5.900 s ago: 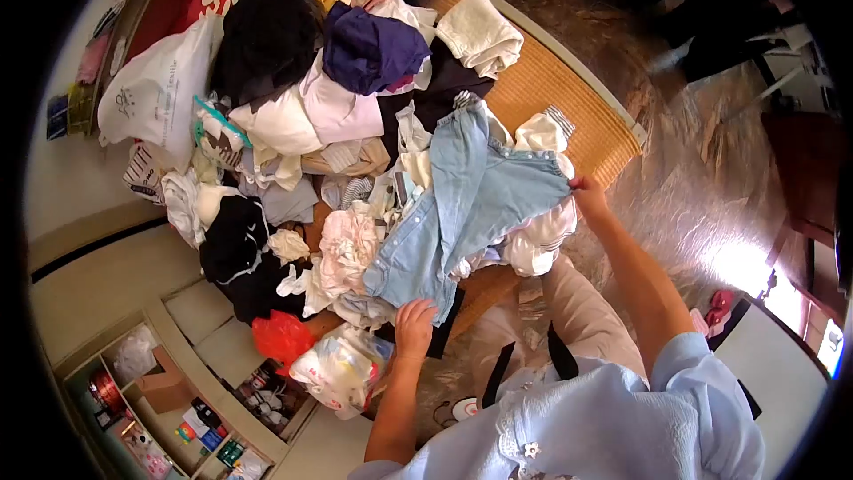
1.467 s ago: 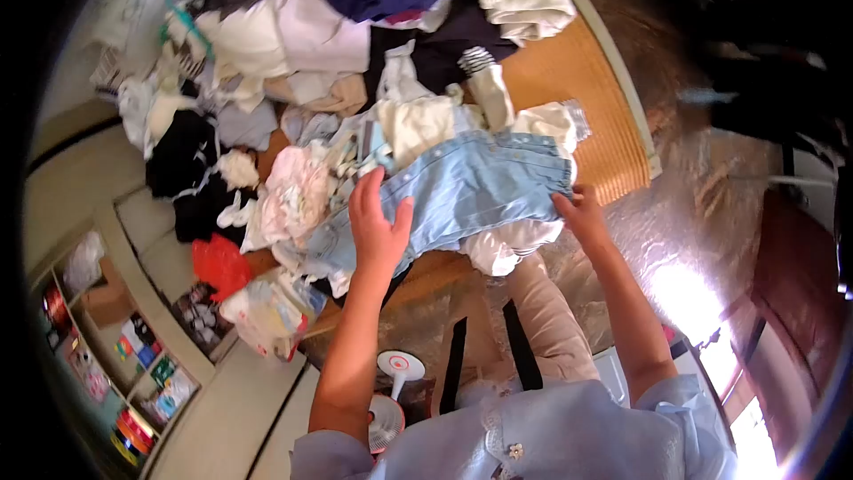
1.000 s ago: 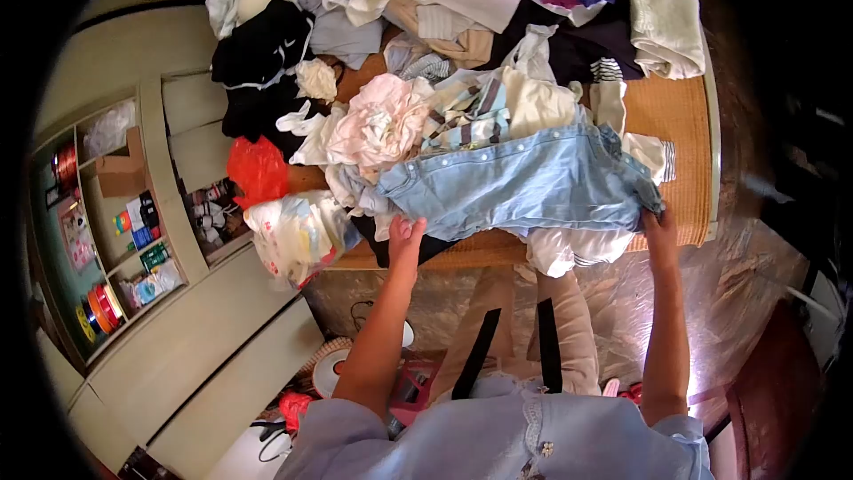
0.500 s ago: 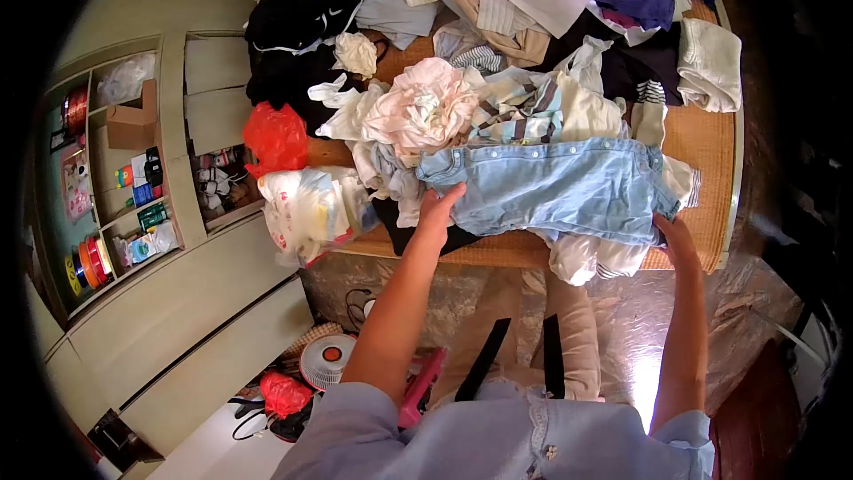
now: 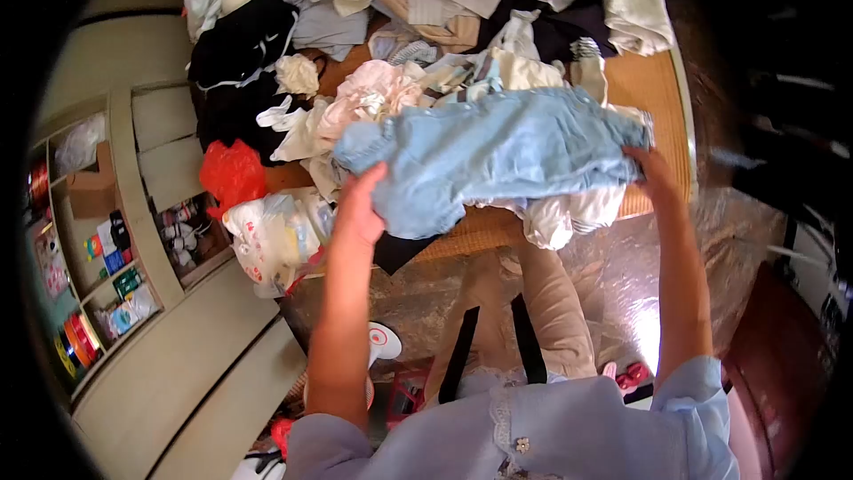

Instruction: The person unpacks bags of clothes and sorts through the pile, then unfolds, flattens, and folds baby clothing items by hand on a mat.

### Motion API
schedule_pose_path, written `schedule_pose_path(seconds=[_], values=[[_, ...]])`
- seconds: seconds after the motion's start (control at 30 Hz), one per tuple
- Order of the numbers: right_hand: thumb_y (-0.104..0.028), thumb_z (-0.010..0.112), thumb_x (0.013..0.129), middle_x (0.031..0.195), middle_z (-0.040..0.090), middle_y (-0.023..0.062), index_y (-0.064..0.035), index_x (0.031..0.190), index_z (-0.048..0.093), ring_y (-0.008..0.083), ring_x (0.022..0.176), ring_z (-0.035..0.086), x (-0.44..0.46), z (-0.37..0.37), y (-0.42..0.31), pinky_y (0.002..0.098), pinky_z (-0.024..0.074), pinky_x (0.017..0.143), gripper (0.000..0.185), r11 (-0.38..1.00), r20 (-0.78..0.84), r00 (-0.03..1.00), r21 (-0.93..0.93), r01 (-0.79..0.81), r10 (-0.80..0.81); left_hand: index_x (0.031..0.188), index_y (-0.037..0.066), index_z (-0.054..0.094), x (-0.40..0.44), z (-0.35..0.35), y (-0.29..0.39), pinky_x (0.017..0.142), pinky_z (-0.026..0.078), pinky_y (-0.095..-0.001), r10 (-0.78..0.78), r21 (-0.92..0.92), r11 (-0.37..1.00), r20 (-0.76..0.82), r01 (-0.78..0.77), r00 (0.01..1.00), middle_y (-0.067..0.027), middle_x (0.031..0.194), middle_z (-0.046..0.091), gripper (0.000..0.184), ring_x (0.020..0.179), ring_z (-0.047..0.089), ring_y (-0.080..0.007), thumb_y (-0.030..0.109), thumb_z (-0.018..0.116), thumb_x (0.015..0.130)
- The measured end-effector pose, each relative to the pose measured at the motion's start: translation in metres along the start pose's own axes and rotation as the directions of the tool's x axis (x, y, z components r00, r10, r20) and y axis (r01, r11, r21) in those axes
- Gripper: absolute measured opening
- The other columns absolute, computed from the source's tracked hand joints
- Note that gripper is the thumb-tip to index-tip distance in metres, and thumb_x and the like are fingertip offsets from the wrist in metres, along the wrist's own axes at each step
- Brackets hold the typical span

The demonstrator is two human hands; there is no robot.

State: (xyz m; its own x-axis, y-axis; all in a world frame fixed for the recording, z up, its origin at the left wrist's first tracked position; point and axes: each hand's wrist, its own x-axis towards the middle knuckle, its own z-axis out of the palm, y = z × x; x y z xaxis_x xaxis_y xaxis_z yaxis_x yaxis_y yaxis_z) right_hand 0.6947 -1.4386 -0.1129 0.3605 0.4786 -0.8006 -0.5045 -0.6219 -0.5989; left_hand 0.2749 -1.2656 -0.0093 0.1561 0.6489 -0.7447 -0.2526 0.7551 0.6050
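Note:
A light blue denim garment (image 5: 498, 147) stretches between my two hands, held up over the near edge of the bed-like mat. My left hand (image 5: 360, 206) grips its left end, the thumb lying over the cloth. At the opposite end, my right hand (image 5: 653, 173) is closed on the corner, with the fingertips partly hidden by fabric. Beneath and behind the denim lie a pale pink crumpled garment (image 5: 373, 93) and white cloth (image 5: 573, 213) that hangs near the edge.
A woven mat surface (image 5: 657, 98) carries a large heap of clothes. A folded white cloth (image 5: 638, 13) lies at far right. On the left are a red plastic bag (image 5: 233, 176), a printed clear bag (image 5: 271, 236) and a shelf cabinet (image 5: 120, 213). A fan (image 5: 384, 340) stands below.
The denim garment has been lifted and drawn nearer to me, its buttoned edge no longer plainly visible. Both hands still hold its ends. The view has shifted right.

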Motion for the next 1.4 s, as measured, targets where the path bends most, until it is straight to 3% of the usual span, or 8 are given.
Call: schedule_pose_path(seconds=[0.4, 0.77, 0.83, 0.9, 0.97, 1.1, 1.37, 1.4], values=[[-0.011, 0.063, 0.076, 0.081, 0.061, 0.0042, -0.007, 0.1, 0.056, 0.0127, 0.066, 0.058, -0.099, -0.027, -0.141, 0.0267, 0.0483, 0.058, 0.025, 0.897, -0.04, 0.901, 0.083, 0.433, -0.431, 0.119, -0.002, 0.044, -0.045, 0.072, 0.089, 0.092, 0.04, -0.0399, 0.107, 0.038, 0.992, 0.213, -0.118, 0.971, -0.0135, 0.118, 0.051, 0.039, 0.106, 0.051, -0.0271, 0.02, 0.047, 0.088], [-0.005, 0.059, 0.075, 0.089, 0.06, 0.0058, -0.0026, 0.101, 0.057, 0.0168, 0.08, 0.057, -0.076, -0.249, -0.118, 0.029, 0.0464, 0.07, 0.026, 0.88, -0.271, 0.88, -0.389, 0.271, -0.391, 0.114, 0.002, 0.048, -0.107, 0.153, -0.22, 0.088, 0.043, -0.0375, -0.408, -0.049, 0.899, 0.271, 0.435, 0.872, -0.0105, 0.112, 0.053, 0.033, 0.1, 0.053, -0.0209, 0.016, 0.053, 0.085], [-0.004, 0.059, 0.076, 0.087, 0.06, 0.005, -0.0026, 0.102, 0.058, 0.0144, 0.077, 0.056, -0.052, -0.302, -0.098, 0.028, 0.0462, 0.067, 0.027, 0.782, -0.197, 0.858, -0.541, 0.308, -0.474, 0.114, 0.002, 0.049, -0.101, 0.17, -0.291, 0.084, 0.043, -0.0328, -0.427, 0.287, 0.892, 0.282, 0.349, 0.859, -0.0082, 0.108, 0.055, 0.033, 0.098, 0.052, -0.0174, 0.018, 0.054, 0.085], [0.0, 0.058, 0.073, 0.088, 0.061, 0.0053, -0.0016, 0.102, 0.058, 0.0123, 0.074, 0.056, -0.058, -0.294, -0.089, 0.0272, 0.0472, 0.066, 0.029, 0.777, -0.157, 0.877, -0.551, 0.304, -0.454, 0.113, 0.002, 0.05, -0.096, 0.21, -0.329, 0.08, 0.041, -0.0293, -0.344, 0.502, 0.855, 0.354, 0.134, 0.869, -0.0062, 0.101, 0.057, 0.033, 0.093, 0.051, -0.0143, 0.019, 0.054, 0.085], [0.002, 0.058, 0.07, 0.096, 0.06, 0.0093, 0.0001, 0.106, 0.056, 0.0166, 0.085, 0.056, -0.055, -0.27, -0.071, 0.028, 0.0465, 0.074, 0.036, 0.714, -0.183, 0.864, -0.654, 0.25, -0.47, 0.112, -0.002, 0.048, -0.054, 0.23, -0.395, 0.077, 0.042, -0.0331, 0.228, 0.452, 0.737, 0.535, -0.503, 0.814, -0.0099, 0.094, 0.06, 0.037, 0.085, 0.055, -0.0212, 0.022, 0.054, 0.084], [-0.005, 0.061, 0.07, 0.103, 0.059, 0.0178, -0.0015, 0.11, 0.054, 0.0271, 0.097, 0.056, 0.003, -0.225, -0.013, 0.0324, 0.0428, 0.083, 0.041, 0.519, 0.064, 0.874, -0.782, 0.344, -0.482, 0.104, 0.002, 0.049, -0.009, 0.255, -0.37, 0.075, 0.043, -0.0453, 0.007, 0.816, 0.428, 0.427, -0.389, 0.904, -0.0218, 0.089, 0.058, 0.029, 0.086, 0.054, -0.0398, 0.018, 0.053, 0.08], [-0.01, 0.061, 0.072, 0.095, 0.06, 0.0123, 0.0001, 0.112, 0.051, 0.021, 0.084, 0.057, 0.1, -0.055, 0.062, 0.0324, 0.0459, 0.073, 0.043, 0.948, -0.194, 0.97, -0.308, 0.082, -0.147, 0.104, 0.006, 0.056, 0.059, 0.142, -0.308, 0.073, 0.044, -0.0456, 0.202, 0.93, 0.238, 0.234, -0.28, 0.951, -0.0233, 0.09, 0.059, 0.032, 0.084, 0.056, -0.0396, 0.021, 0.054, 0.076], [-0.01, 0.061, 0.072, 0.096, 0.06, 0.012, -0.0009, 0.113, 0.051, 0.021, 0.084, 0.057, 0.11, -0.04, 0.073, 0.0325, 0.0461, 0.072, 0.044, 0.976, -0.106, 0.982, -0.171, 0.134, -0.154, 0.114, 0.01, 0.051, 0.07, 0.129, -0.3, 0.073, 0.044, -0.046, -0.014, 0.993, 0.107, 0.045, -0.043, 0.999, -0.024, 0.089, 0.059, 0.04, 0.083, 0.056, -0.0409, 0.022, 0.054, 0.076]])
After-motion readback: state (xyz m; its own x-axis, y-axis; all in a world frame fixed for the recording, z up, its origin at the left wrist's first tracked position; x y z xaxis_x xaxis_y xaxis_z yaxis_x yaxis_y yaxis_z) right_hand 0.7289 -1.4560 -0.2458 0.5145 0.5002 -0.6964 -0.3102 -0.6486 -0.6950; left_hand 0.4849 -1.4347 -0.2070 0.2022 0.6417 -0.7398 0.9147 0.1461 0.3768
